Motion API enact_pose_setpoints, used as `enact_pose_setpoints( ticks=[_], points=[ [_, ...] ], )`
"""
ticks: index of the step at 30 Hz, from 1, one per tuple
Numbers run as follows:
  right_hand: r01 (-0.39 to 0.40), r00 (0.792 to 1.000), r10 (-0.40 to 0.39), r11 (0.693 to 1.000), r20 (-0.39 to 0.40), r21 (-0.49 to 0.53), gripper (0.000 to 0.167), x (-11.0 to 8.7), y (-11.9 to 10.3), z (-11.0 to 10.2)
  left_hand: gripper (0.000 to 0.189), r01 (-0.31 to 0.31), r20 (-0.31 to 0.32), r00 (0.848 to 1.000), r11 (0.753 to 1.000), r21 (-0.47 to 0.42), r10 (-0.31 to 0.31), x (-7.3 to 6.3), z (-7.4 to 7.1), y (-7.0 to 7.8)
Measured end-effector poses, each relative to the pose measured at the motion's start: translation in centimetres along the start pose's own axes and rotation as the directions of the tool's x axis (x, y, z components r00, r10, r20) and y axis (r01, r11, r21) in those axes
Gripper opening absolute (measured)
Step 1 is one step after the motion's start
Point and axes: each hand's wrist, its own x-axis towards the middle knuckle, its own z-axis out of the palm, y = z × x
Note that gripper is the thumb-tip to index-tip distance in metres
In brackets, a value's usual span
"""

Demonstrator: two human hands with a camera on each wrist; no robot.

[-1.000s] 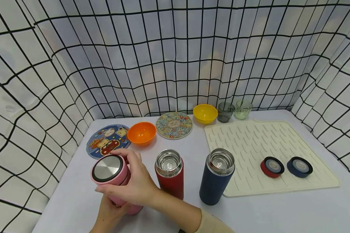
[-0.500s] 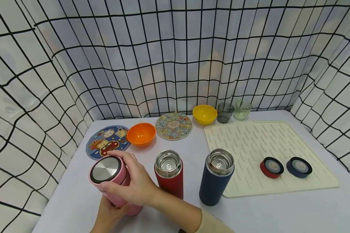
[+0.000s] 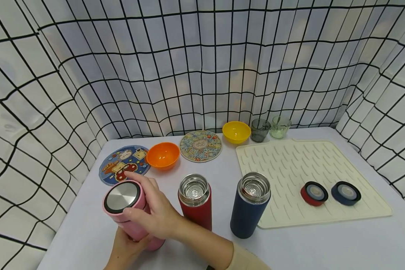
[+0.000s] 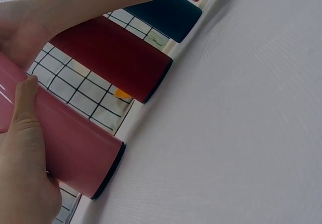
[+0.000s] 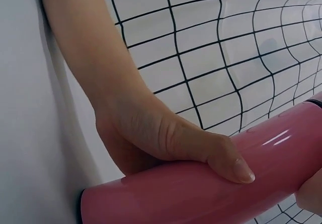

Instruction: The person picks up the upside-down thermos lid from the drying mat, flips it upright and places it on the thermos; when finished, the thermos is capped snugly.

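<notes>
A pink thermos [image 3: 135, 229] with a steel-topped pink lid [image 3: 122, 197] stands at the front left of the table, tilted in the head view. Low on its body, my left hand [image 3: 126, 247] grips it, thumb across the front, as the right wrist view also shows. My right hand [image 3: 160, 213] holds the lid from the right side, fingers behind and thumb in front. A dark seam shows just under the lid. Right of the hands stand a red thermos [image 3: 197, 213] and a navy thermos [image 3: 246, 217], both lidless, with steel strainers in their mouths.
A cream drying mat [image 3: 280, 168] bears a red lid [image 3: 314, 193] and a navy lid [image 3: 345, 193]. Behind are an orange bowl [image 3: 163, 155], a yellow bowl [image 3: 236, 132], two glasses [image 3: 260, 130], a blue round mat [image 3: 121, 161] and a patterned round mat [image 3: 200, 146].
My right thumb has moved a little to the right around the lid, and the fingers have shifted slightly left. My left hand and the thermos body stay in nearly the same place.
</notes>
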Motion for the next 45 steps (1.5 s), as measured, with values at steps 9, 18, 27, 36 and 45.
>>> enact_pose_setpoints(
  ticks=[9, 18, 27, 36, 45],
  points=[
    [-0.006, 0.997, 0.012, 0.997, -0.077, 0.078, 0.070, 0.00, -0.21, 0.51, 0.063, -0.082, 0.015, 0.996, 0.995, -0.065, 0.083, 0.11, -0.07, -0.13],
    [0.021, 1.000, -0.021, 1.000, -0.003, 0.003, 0.066, -0.12, -0.09, 0.11, 0.064, -0.025, -0.006, 1.000, 1.000, -0.018, 0.025, -0.13, -0.06, -0.39],
    [0.029, 0.999, -0.029, 1.000, -0.020, 0.009, 0.063, 0.00, 0.09, 0.30, 0.064, -0.052, 0.002, 0.999, 0.997, -0.049, 0.053, -0.16, -0.11, -0.53],
    [0.012, 0.998, -0.013, 1.000, -0.061, -0.008, 0.068, -0.09, 0.10, 0.49, 0.063, -0.112, 0.021, 0.993, 0.990, -0.086, 0.114, 0.05, -0.12, -0.68],
    [0.049, 0.998, -0.049, 0.999, -0.034, -0.014, 0.062, -0.10, 0.00, 0.26, 0.064, -0.046, 0.003, 0.999, 0.998, -0.034, 0.046, 0.01, -0.03, -0.23]
  ],
)
